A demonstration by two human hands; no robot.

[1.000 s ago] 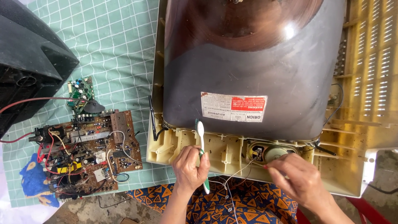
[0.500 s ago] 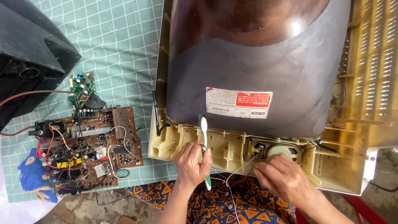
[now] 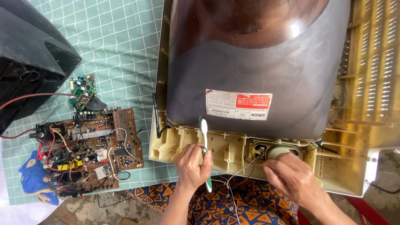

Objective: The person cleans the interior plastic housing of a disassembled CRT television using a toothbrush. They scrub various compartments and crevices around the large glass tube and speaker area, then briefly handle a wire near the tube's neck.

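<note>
A white and green plastic toothbrush is gripped in the closed left hand, bristles up against the near edge of the cream plastic television casing. Thin white wires are pinched by the right hand, fingers closed, just beside the round speaker at that edge. A brown circuit board is laid on the green checked cloth, well apart.

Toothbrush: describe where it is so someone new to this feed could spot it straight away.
Find the big dark picture tube in its cream plastic frame. At the frame's near edge, left of the round speaker, the left hand holds the toothbrush upright. Its white head and green-and-white handle make it the only slim stick there; the right hand pinches thin wires.
</note>
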